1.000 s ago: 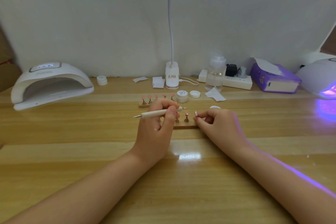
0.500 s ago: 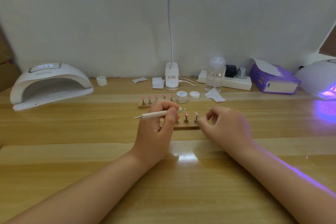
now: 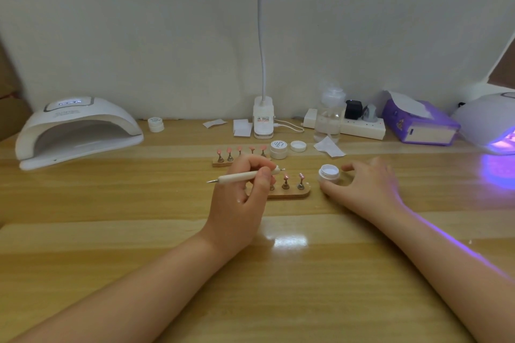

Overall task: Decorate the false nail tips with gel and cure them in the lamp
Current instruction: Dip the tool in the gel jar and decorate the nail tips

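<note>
My left hand grips a white dotting pen crosswise above the near wooden holder. Two pink nail tips on metal stands show on the holder's right part; the hand hides the others. To the right of the holder sits an open white gel jar. My right hand lies beside it with thumb and fingers spread loosely around the jar, not closed on it. A second holder with several pink tips stands behind. A white curing lamp is at far left, unlit inside.
A second curing lamp glows purple at the far right. At the back stand a desk lamp base, a clear bottle, a power strip, a purple tissue box, a closed jar, a loose lid.
My right hand left the rightmost nail tip on the near holder and moved right to the open jar, which now shows. My left hand with the pen stayed put.
</note>
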### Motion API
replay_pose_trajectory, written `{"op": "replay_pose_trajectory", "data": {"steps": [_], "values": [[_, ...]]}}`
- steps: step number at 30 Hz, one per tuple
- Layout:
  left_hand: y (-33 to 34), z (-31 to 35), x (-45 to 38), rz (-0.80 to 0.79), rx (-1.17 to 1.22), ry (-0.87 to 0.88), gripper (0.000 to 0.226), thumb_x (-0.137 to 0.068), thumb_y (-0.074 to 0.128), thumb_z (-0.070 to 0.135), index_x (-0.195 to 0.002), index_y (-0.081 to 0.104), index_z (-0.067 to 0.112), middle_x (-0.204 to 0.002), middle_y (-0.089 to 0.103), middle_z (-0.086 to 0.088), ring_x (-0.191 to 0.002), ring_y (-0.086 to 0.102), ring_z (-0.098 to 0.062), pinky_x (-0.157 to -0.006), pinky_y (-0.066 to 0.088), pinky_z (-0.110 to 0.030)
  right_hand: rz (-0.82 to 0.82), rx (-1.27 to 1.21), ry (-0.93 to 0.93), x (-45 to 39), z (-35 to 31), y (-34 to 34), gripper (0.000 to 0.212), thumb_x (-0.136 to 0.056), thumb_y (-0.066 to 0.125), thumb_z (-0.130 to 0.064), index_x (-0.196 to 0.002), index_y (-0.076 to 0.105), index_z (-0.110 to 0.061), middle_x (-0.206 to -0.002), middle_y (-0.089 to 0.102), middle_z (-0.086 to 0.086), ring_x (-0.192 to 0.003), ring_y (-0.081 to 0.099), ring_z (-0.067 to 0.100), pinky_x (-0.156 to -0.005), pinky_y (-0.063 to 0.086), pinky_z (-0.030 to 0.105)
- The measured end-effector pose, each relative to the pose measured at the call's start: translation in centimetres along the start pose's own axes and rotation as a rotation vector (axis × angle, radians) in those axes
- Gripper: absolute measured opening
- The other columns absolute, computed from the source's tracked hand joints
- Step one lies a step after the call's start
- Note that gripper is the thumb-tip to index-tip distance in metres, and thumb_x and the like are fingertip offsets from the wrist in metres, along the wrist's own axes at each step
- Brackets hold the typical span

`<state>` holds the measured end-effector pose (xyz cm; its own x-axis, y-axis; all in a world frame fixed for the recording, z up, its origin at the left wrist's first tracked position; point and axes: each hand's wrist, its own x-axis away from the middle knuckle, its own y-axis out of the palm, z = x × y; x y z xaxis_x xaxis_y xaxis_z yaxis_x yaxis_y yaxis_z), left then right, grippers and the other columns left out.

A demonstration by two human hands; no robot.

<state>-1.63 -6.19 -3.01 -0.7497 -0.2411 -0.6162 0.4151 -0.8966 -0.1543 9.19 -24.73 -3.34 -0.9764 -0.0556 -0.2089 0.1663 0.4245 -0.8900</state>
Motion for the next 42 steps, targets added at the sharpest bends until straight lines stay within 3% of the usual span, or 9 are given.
{"op": "replay_pose_trajectory", "data": {"steps": [7,10,14,17,22,27,31,42], "values": [[0.0,0.1,0.1,-0.012,-0.002,0.001,0.015,-0.084,0.046,0.04,-0.087,0.057,0.031,-0.086,0.063,0.005,-0.077,0.064,-0.013,-0.071,0.054,-0.036,0.056,-0.09,-0.099,0.1,0.1,-0.1,0.038,-0.072,0.067,-0.056,-0.096,0.067,-0.027,-0.097,0.042,-0.001,-0.108,0.044,0.023,-0.082,0.035,0.03],[0.0,0.2,0.1,-0.021,-0.032,0.036,0.013,-0.085,0.045,0.039,-0.088,0.056,0.033,-0.086,0.062,0.006,-0.078,0.063,-0.013,-0.07,0.053,-0.038,0.16,-0.2,-0.164,0.5,-0.3,-0.3,0.03,-0.069,0.072,-0.049,-0.087,0.063,-0.027,-0.094,0.045,-0.002,-0.103,0.045,0.02,-0.079,0.033,0.027],[-0.1,0.3,0.1,-0.015,-0.054,0.075,0.013,-0.087,0.044,0.038,-0.09,0.055,0.033,-0.087,0.061,0.006,-0.077,0.063,-0.013,-0.069,0.052,-0.035,0.355,-0.278,-0.397,1.9,-2.2,-0.5,0.037,-0.063,0.074,-0.039,-0.085,0.063,-0.012,-0.087,0.047,0.002,-0.088,0.045,0.02,-0.074,0.031,0.026],[-0.1,0.2,0.0,0.0,-0.066,0.115,0.013,-0.089,0.043,0.036,-0.088,0.055,0.03,-0.074,0.059,0.003,-0.071,0.059,-0.011,-0.065,0.048,-0.027,0.417,-0.251,-0.554,3.2,-3.3,-0.3,0.037,-0.06,0.077,-0.034,-0.08,0.059,-0.009,-0.084,0.046,0.004,-0.083,0.042,0.019,-0.073,0.032,0.027],[0.0,0.1,0.0,0.019,-0.134,0.136,0.012,-0.089,0.042,0.038,-0.083,0.05,0.033,-0.062,0.053,0.01,-0.061,0.054,-0.011,-0.063,0.041,-0.015,0.395,-0.225,-0.657,4.1,-3.7,0.1,0.036,-0.057,0.077,-0.032,-0.078,0.059,-0.009,-0.081,0.046,0.002,-0.078,0.042,0.02,-0.069,0.035,0.03],[0.3,-0.1,0.0,-0.019,-0.189,0.114,0.014,-0.089,0.043,0.04,-0.081,0.05,0.031,-0.057,0.05,0.005,-0.058,0.05,-0.019,-0.052,0.038,-0.024,0.391,-0.191,-0.726,4.4,-3.9,0.1,0.032,-0.06,0.072,-0.034,-0.075,0.06,-0.008,-0.078,0.046,0.002,-0.076,0.045,0.023,-0.067,0.042,0.036],[0.3,-0.2,0.0,-0.031,-0.215,0.104,0.013,-0.091,0.046,0.026,-0.079,0.05,0.029,-0.057,0.052,-0.004,-0.056,0.048,-0.023,-0.051,0.038,-0.03,0.4,-0.181,-0.743,4.4,-3.9,0.2,0.032,-0.061,0.07,-0.035,-0.075,0.061,-0.008,-0.077,0.047,0.003,-0.075,0.046,0.023,-0.066,0.042,0.035],[0.3,-0.3,0.0,-0.078,-0.226,0.081,0.015,-0.091,0.047,0.024,-0.077,0.05,0.027,-0.057,0.053,-0.005,-0.056,0.048,-0.022,-0.049,0.035,-0.019,0.373,-0.141,-0.758,4.4,-3.8,0.3,0.033,-0.061,0.072,-0.036,-0.078,0.061,-0.01,-0.08,0.049,0.002,-0.078,0.047,0.022,-0.068,0.043,0.034]]}}
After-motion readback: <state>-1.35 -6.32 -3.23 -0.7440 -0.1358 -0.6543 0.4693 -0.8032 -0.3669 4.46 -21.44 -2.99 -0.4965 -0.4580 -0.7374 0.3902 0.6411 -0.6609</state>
